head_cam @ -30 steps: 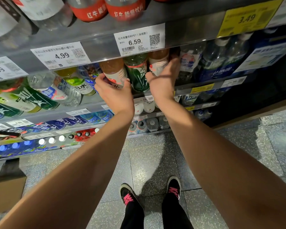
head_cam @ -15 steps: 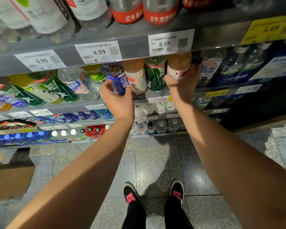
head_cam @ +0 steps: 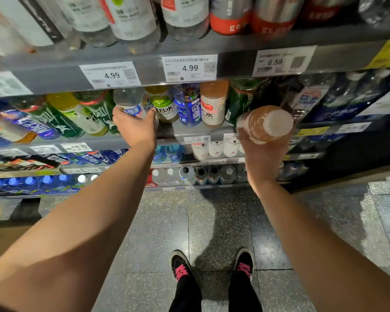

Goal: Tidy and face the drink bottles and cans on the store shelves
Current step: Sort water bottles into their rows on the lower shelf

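We stand before a drinks shelving unit [head_cam: 144,70] with several tiers, and most of the work looks unfinished. On the middle shelf [head_cam: 189,129] the row at the left, the green-labelled bottles [head_cam: 61,122] and their neighbours, leans at mixed angles with labels turned every way, so we judge that stretch still needs facing. The centre run looks better: a green-capped bottle [head_cam: 164,104], a blue-labelled bottle [head_cam: 188,106] and a peach-coloured bottle [head_cam: 213,104] stand upright with labels forward. Our left hand [head_cam: 135,129] is closed around the base of a clear water bottle [head_cam: 131,102] that sits on that shelf, just beside the green-capped one. Our right hand [head_cam: 263,152] grips an amber drink bottle [head_cam: 266,123] pulled clear of the shelf, tipped with its pale cap toward us; it has yet to be set back. The lower tiers are too blurred to judge.
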`<state>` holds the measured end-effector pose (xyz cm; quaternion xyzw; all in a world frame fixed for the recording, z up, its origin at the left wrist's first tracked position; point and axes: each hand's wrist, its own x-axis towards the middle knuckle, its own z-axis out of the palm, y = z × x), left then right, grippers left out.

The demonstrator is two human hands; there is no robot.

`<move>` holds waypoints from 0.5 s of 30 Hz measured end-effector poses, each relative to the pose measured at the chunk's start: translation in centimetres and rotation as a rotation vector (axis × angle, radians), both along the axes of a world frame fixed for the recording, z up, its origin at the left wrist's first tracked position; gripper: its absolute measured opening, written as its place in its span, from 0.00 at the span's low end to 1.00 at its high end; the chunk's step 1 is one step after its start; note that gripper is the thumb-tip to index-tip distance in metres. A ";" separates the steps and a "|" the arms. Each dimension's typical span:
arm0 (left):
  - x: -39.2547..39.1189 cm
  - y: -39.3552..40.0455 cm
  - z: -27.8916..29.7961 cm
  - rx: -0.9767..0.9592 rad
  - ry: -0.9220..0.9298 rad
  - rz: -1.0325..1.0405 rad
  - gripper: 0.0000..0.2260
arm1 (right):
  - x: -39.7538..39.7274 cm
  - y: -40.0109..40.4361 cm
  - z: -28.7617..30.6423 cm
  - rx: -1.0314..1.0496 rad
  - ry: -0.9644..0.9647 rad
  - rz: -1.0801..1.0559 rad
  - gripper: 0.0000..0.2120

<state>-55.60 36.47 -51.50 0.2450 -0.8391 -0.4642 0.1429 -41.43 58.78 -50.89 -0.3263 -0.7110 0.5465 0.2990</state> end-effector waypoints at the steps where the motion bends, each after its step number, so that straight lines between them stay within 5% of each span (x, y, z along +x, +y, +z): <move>1: -0.2 -0.1 0.1 0.020 -0.021 0.000 0.30 | 0.2 -0.8 0.0 -0.015 -0.003 0.007 0.35; 5: 0.1 -0.6 0.6 0.112 -0.005 0.001 0.23 | 0.5 -3.8 -0.4 -0.081 0.005 0.070 0.33; 15: 4.6 -4.6 1.8 0.418 0.181 0.118 0.44 | -3.1 -12.0 0.1 -0.112 -0.061 0.292 0.29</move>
